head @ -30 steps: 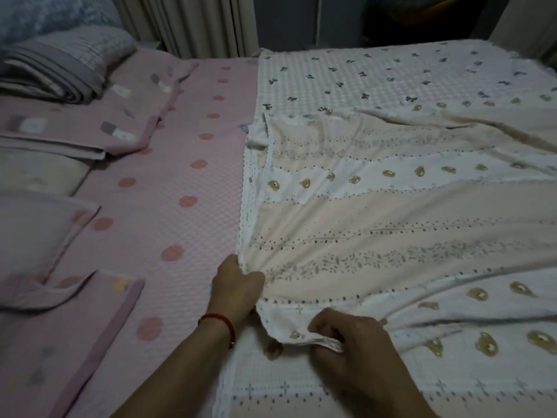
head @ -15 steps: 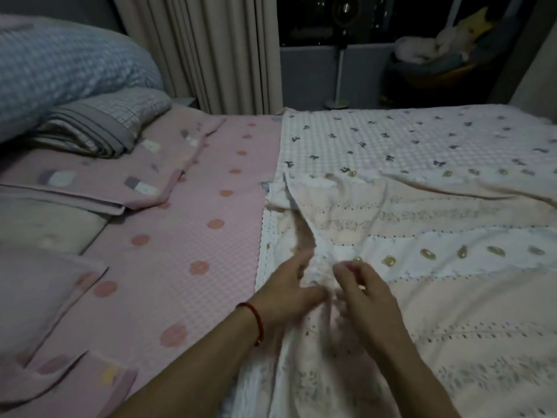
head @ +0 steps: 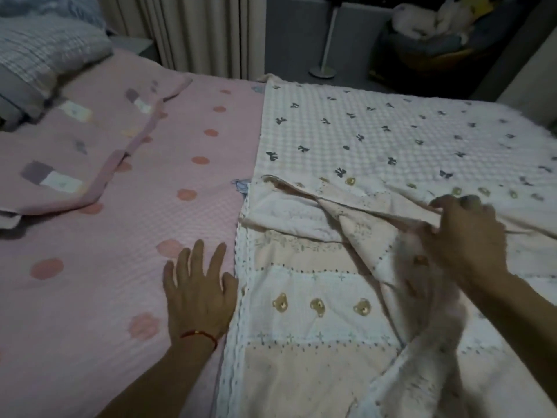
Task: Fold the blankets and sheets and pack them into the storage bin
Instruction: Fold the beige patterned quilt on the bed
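A peach-and-white blanket with bear prints (head: 316, 321) lies spread on the right half of the bed. My right hand (head: 464, 236) grips a fold of it and holds that fold lifted off the bed, pulled to the right. My left hand (head: 197, 289) rests flat, fingers spread, on the pink dotted bedsheet (head: 120, 267) just left of the blanket's lace edge. Beneath the blanket lies a white checked sheet with small dark bows (head: 376, 131). No storage bin is in view.
A folded pink blanket with patch squares (head: 75, 152) lies at the left. Blue-grey checked bedding (head: 36, 52) is piled at the far left corner. Behind the bed are curtains (head: 187, 31), a lamp stand (head: 324, 67) and a dark chair with items (head: 437, 34).
Both hands were together on the blanket's left part. Now my left hand has let go and lies flat on the pink sheet, while my right hand has pulled a fold up and to the right.
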Action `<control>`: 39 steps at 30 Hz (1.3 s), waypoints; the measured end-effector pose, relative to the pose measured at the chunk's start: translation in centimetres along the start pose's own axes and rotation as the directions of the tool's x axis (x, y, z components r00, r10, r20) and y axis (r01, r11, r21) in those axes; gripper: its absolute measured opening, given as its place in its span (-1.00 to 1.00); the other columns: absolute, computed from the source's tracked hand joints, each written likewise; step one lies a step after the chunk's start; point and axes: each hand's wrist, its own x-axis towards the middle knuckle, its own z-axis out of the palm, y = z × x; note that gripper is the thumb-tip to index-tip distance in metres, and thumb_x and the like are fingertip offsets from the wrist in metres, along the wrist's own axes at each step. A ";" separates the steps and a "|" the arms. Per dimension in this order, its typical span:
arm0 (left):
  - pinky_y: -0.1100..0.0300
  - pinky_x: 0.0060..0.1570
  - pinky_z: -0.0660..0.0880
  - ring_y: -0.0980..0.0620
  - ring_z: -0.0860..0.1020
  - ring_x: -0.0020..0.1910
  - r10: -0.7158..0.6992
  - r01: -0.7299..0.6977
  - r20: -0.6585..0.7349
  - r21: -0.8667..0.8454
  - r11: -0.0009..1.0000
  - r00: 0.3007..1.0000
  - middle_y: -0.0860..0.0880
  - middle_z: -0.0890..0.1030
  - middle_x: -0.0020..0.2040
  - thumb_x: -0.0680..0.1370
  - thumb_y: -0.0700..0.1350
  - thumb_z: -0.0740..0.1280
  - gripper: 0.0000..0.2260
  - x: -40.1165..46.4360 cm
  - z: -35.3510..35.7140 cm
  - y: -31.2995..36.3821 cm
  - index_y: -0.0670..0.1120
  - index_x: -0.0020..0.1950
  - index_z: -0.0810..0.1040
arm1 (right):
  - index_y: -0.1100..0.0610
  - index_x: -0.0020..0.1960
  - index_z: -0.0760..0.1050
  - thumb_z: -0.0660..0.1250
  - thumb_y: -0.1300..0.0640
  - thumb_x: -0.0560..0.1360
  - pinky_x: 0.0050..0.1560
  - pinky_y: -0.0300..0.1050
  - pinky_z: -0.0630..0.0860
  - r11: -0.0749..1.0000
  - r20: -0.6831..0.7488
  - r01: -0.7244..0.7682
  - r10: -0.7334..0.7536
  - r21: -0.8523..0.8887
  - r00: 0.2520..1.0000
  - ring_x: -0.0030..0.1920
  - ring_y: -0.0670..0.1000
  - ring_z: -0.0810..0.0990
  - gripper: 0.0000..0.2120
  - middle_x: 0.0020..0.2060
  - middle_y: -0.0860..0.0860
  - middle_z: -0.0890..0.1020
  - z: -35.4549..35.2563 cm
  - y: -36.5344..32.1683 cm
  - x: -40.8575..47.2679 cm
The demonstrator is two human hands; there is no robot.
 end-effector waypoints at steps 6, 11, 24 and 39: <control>-0.25 0.49 0.11 -0.26 0.31 0.48 -0.010 0.010 -0.021 -0.006 1.000 1.000 -0.13 0.38 0.52 0.52 0.07 0.11 -0.47 0.1 -0.5 0.1 0.06 0.48 0.45 | 0.02 0.40 0.34 0.24 -0.02 0.60 -0.04 0.06 0.58 0.894 0.296 0.378 -0.439 0.241 0.848 0.21 0.13 0.52 -0.61 0.26 0.04 0.47 6.9 -13.1 -2.6; -0.27 0.48 0.14 -0.28 0.32 0.47 0.021 -0.019 -0.044 0.039 0.999 0.999 -0.16 0.38 0.51 0.49 0.05 0.16 -0.47 0.7 -0.4 -0.1 0.04 0.47 0.48 | 0.13 0.27 0.43 0.31 0.22 0.56 -0.30 -0.05 0.37 0.943 0.247 0.332 -0.318 -0.013 0.915 -0.11 0.19 0.63 -0.71 0.08 0.10 0.56 8.9 -16.6 3.6; -0.34 0.45 0.14 -0.34 0.31 0.46 0.010 -0.007 -0.027 0.096 0.995 1.000 -0.18 0.32 0.55 0.47 0.04 0.19 -0.45 0.9 0.6 0.0 0.03 0.47 0.47 | -0.02 0.28 0.38 0.15 -0.10 0.55 0.22 0.13 0.32 0.859 0.278 0.370 -0.474 0.354 0.836 0.28 0.04 0.36 -0.66 0.33 -0.02 0.39 11.5 -20.5 1.1; -0.37 0.43 0.13 -0.38 0.27 0.46 0.006 -0.005 -0.008 0.037 0.999 1.000 -0.20 0.27 0.56 0.50 0.04 0.13 -0.45 0.8 1.4 -0.4 0.00 0.49 0.44 | 0.07 0.09 0.49 0.33 -0.20 0.53 0.04 0.06 0.54 0.979 0.526 0.018 0.093 -0.202 0.846 -0.07 0.17 0.61 -0.65 -0.05 0.08 0.67 4.6 -6.1 7.2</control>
